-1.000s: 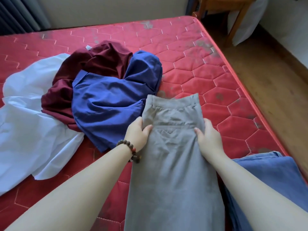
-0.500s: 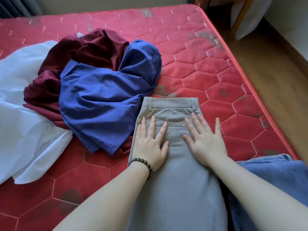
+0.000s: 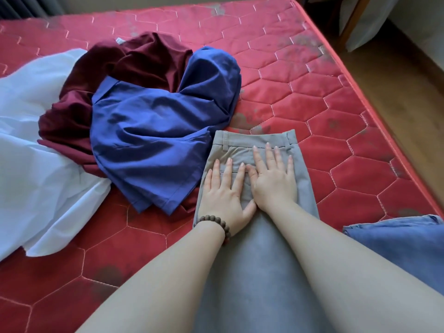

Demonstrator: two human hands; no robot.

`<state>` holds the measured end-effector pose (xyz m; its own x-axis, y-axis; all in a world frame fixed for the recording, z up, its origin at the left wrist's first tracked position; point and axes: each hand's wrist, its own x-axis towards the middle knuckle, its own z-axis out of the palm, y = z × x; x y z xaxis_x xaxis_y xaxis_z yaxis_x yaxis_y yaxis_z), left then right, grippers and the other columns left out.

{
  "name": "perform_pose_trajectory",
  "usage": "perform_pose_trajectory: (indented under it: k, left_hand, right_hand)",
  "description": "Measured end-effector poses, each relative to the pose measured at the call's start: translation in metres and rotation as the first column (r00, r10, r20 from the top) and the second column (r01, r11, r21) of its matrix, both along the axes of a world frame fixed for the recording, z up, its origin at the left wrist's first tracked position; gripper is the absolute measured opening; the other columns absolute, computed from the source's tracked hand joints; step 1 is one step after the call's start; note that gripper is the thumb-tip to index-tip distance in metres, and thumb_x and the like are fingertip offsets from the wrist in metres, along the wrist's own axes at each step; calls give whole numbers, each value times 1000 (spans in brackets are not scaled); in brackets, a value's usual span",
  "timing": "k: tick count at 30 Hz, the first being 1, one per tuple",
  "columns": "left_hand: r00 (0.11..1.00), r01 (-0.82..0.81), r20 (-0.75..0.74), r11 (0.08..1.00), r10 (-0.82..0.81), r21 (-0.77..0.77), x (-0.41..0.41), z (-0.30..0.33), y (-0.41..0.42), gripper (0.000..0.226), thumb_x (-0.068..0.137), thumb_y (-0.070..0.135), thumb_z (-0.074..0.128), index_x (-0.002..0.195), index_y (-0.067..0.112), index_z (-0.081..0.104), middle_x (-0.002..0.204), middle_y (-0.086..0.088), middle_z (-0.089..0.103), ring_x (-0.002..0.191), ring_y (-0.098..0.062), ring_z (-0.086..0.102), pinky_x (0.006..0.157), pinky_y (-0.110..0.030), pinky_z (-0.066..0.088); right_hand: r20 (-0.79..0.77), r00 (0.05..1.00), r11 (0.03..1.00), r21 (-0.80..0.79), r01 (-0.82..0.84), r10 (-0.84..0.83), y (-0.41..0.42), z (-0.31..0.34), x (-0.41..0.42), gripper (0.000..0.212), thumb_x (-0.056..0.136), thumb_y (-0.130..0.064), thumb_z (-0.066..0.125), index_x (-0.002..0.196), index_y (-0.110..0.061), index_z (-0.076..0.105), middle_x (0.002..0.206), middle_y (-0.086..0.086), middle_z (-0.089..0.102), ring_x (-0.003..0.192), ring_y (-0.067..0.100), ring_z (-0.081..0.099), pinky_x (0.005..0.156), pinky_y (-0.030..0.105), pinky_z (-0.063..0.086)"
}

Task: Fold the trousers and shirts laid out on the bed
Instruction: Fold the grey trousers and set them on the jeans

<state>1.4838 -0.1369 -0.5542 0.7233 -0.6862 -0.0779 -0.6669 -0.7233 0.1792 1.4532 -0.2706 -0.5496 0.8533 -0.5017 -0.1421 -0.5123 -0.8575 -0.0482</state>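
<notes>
Both hands flat and unclenched on the grey trousers [image 3: 262, 236], fingers straight, grasping nothing: left hand [image 3: 225, 195] just below the waistband at lower centre of the frame, right hand [image 3: 274, 181] beside it, thumbs nearly touching. Trousers lying lengthwise from the waistband at centre down past the bottom edge, apparently folded leg on leg and being smoothed; far end out of view, so length left to fold not known.

Likely trouble from here:
- Pressing outward unevenly, pushing the upper layer off the lower one and leaving the side edges mismatched.
- Lifting the waistband for the next fold without pinning the cloth, letting the layers slide apart.
- Catching the blue shirt [image 3: 156, 138], whose hem lies touching the trousers' left edge, and dragging it into the fold.

Edges and room:
- Bare red mattress [image 3: 336, 116] to the right of the waistband and above it, towards upper right of the frame: good space for working.
- Mattress edge running diagonally down the right side, floor beyond; little margin there for a wide sweep.
- Light blue denim garment [image 3: 403, 246] at lower right, near the trousers.
- Maroon garment [image 3: 134, 61] under the blue shirt and white cloth [image 3: 36, 164] filling the left side, crowding that direction.
</notes>
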Motion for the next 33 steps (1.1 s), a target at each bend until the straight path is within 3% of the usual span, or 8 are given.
perform_pose_trajectory:
  k: [3,8,12,17,25,29,31,33]
  left_hand:
    - [995,50,-86,998,-47,37,1,7,4,80,90,63,31,154,30,-4,162,-5,-11,147,-28,-16,119,-41,-10]
    - [983,155,-111,983,-143,101,-57,11,47,69,93,55,23,151,39,-9,160,-4,-19,145,-28,-24,117,-50,-11]
    - [987,120,-124,984,-104,128,-130,7,93,62,91,50,7,146,35,-17,160,-4,-16,141,-26,-31,114,-45,-22]
    - [989,114,-114,984,-98,139,-188,17,140,66,90,52,31,149,22,32,156,-12,25,144,-36,21,111,-48,15]
    - [989,3,-146,978,28,209,-258,30,194,71,87,51,32,145,11,39,152,-20,32,141,-36,30,110,-50,19]
    - [973,113,-220,980,-75,167,-305,27,210,64,87,42,38,143,13,45,153,-15,31,140,-33,33,110,-50,20]
    - [968,173,-205,976,-144,131,-306,21,221,64,89,47,38,146,17,41,155,-8,29,141,-30,33,111,-49,21]
    - [974,185,-155,974,-164,133,-288,13,225,67,89,55,36,149,26,32,157,-6,24,144,-29,26,114,-49,18]
  right_hand:
    - [-21,998,998,5,57,-57,24,4,-40,61,99,-53,11,153,-31,-4,162,4,-7,149,19,-11,118,44,-12]
    - [-39,999,999,48,-7,8,70,11,-117,60,100,-52,21,153,-29,4,161,11,-3,149,27,-5,118,45,-9]
    - [-62,998,998,66,10,-6,113,19,-172,60,95,-47,22,150,-24,28,158,16,19,146,31,19,119,52,11]
    - [-58,998,996,82,25,-20,155,19,-242,59,92,-45,30,145,-22,41,153,13,33,141,32,31,112,52,19]
    - [-88,994,995,72,65,-58,208,29,-344,61,89,-42,35,140,-11,49,149,16,39,138,30,38,109,52,23]
    - [-30,982,977,116,-180,184,233,28,-357,57,85,-31,40,136,-10,54,149,7,39,135,25,43,106,51,26]
    - [-11,956,949,122,-289,293,226,22,-359,59,86,-37,41,141,-16,49,152,2,33,137,23,41,107,52,25]
    - [-19,962,958,93,-271,274,201,15,-352,60,90,-46,39,145,-24,42,154,1,32,141,24,35,111,56,20]
